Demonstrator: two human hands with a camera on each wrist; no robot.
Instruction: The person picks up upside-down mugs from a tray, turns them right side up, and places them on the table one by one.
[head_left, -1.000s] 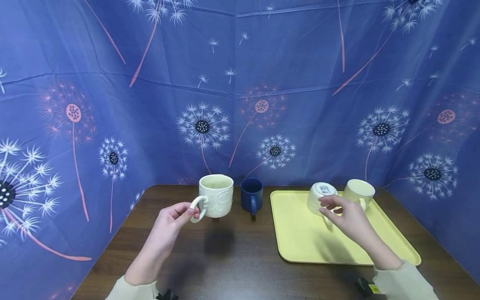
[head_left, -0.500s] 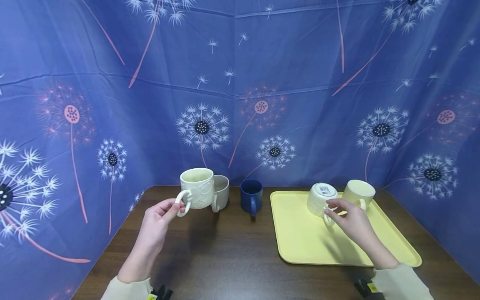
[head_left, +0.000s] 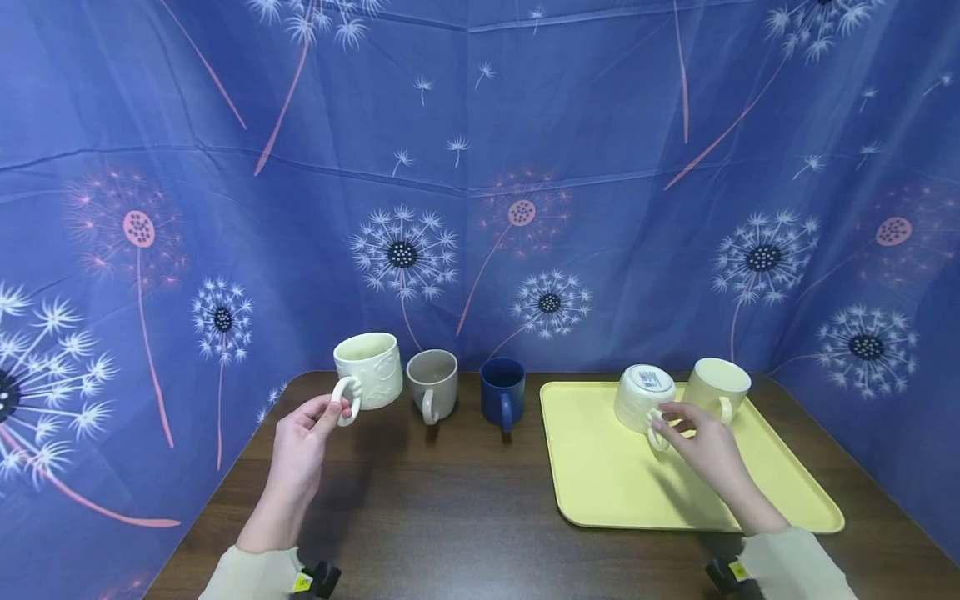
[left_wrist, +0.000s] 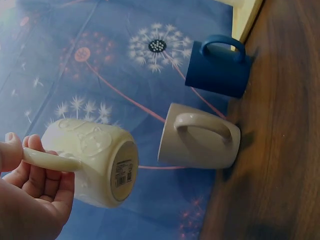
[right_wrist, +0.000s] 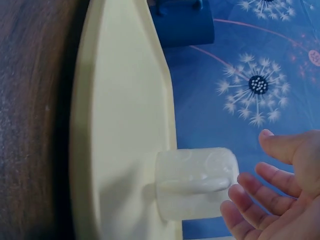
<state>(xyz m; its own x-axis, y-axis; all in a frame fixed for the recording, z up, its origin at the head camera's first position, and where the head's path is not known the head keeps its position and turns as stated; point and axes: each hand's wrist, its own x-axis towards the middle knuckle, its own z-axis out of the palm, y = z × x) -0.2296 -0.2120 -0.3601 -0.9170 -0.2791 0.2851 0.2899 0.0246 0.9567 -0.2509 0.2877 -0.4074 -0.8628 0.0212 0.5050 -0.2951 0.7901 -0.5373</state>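
My left hand pinches the handle of a cream embossed mug, held up off the table with its mouth upward. Its labelled base shows in the left wrist view. Over the yellow tray, my right hand hovers by the handle of an upside-down white mug. In the right wrist view the fingers are spread apart, close to that mug and not curled round it; whether a fingertip touches it I cannot tell.
A grey mug and a dark blue mug stand upright on the brown wooden table. Behind the right hand, a pale yellow mug stands upright on the tray. A blue dandelion-print cloth hangs along the back and sides.
My left hand has carried the cream mug leftward, uncovering the grey mug behind it. My right hand has shifted slightly right and down by the upside-down mug, which stays in place.
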